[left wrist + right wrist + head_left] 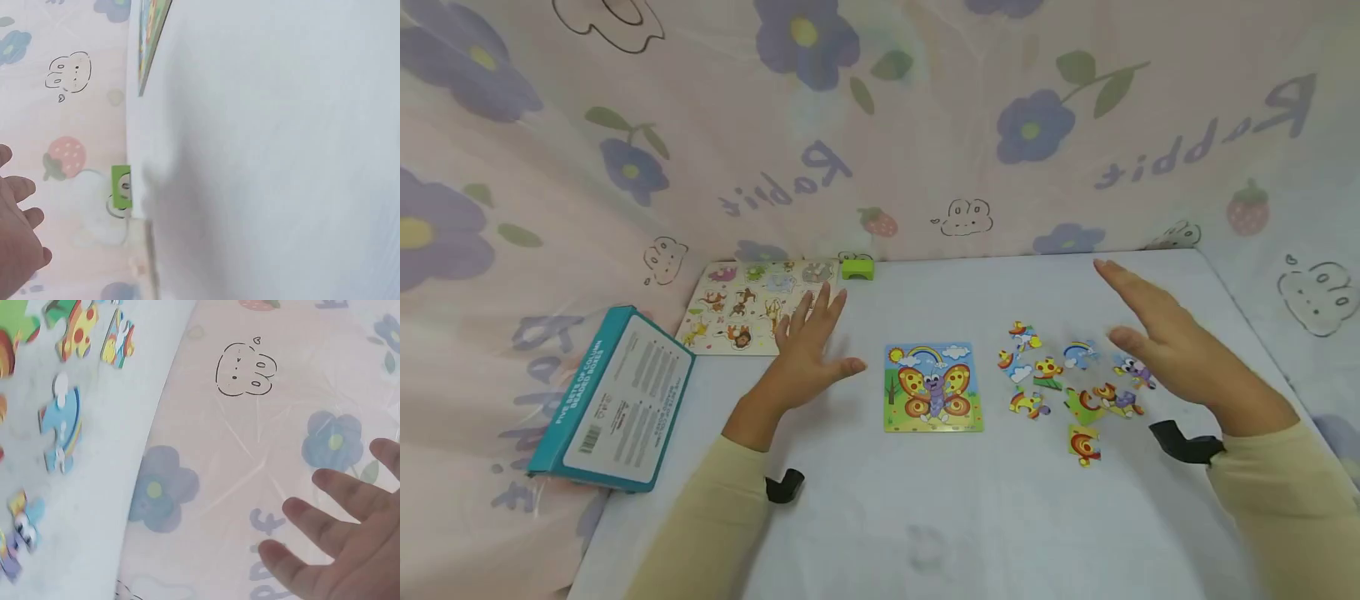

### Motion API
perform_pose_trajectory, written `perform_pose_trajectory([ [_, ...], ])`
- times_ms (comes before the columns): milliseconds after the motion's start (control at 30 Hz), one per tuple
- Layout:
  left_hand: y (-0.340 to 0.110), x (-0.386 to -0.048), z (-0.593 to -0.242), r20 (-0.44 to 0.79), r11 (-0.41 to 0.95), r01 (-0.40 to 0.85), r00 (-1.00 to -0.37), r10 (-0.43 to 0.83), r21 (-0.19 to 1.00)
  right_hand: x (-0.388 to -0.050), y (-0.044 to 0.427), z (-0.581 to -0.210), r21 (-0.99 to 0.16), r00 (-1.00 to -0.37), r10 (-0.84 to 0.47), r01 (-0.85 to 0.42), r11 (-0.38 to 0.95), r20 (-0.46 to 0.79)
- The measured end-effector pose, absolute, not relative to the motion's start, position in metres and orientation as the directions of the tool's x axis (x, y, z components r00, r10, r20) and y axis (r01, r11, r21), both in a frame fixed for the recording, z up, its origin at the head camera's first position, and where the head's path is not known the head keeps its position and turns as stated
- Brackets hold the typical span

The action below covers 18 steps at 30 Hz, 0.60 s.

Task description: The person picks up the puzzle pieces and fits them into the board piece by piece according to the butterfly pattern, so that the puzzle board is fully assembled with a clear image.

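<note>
In the head view, the butterfly board [933, 392] is lying flat on the white table [865, 533] between the two hands. It is showing an orange-and-yellow winged butterfly with a purple body, a rainbow arching above, a sun in the upper left corner and green grass below. Loose puzzle pieces [1030, 405] are lying scattered to its right — bits of rainbow, purple face and ringed wing, with knobbed, curving edges. The left hand [805, 354] is spreading its fingers wide, thumb out, near the animal board [741, 308], and is holding nothing. The right hand [1172, 358] is hovering beside the pieces, fingers straight and thumb apart (it too is holding nothing).

In the left wrist view, a narrow slice of a colourful board is showing at the top, and the green block [122, 187] is sitting near the wall.

In the right wrist view, a pale blue rainbow piece [61, 422] is lying among others at left, while the right hand's fingers are fanning out at lower right.
</note>
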<state>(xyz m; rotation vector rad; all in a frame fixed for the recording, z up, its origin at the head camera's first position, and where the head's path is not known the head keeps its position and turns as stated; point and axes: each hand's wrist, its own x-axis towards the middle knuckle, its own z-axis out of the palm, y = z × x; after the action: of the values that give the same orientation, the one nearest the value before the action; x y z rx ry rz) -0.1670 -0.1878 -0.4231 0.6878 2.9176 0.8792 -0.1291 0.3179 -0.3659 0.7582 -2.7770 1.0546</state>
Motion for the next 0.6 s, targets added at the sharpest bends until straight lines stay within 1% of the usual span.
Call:
perform_pose_trajectory([
  [100,-0.181,-0.166,-0.436,0.109,0.686,0.394,-0.901,0.420,0.612,-0.129,0.316,-0.376,-0.703,-0.870,-0.392,-0.479,0.526,0.299],
  [167,-0.176,-0.164,-0.444,0.108,0.637,0.384,-0.897,0.428,0.668,-0.128,0.313,-0.384,-0.759,-0.880,-0.355,-0.459,0.463,0.315],
  [267,-0.168,-0.162,-0.457,0.104,0.551,0.356,-0.894,0.435,0.755,-0.128,0.305,-0.399,-0.823,-0.890,-0.310,-0.436,0.364,0.334],
  [400,-0.160,-0.162,-0.477,0.112,0.428,0.323,-0.886,0.450,0.844,-0.128,0.294,-0.420,-0.879,-0.900,-0.265,-0.410,0.243,0.347],
  [500,-0.157,-0.162,-0.493,0.099,0.394,0.308,-0.878,0.469,0.866,-0.131,0.287,-0.439,-0.904,-0.903,-0.259,-0.392,0.174,0.342],
  [600,-0.154,-0.162,-0.505,0.060,0.436,0.306,-0.868,0.493,0.846,-0.136,0.283,-0.459,-0.914,-0.903,-0.267,-0.381,0.137,0.336],
])
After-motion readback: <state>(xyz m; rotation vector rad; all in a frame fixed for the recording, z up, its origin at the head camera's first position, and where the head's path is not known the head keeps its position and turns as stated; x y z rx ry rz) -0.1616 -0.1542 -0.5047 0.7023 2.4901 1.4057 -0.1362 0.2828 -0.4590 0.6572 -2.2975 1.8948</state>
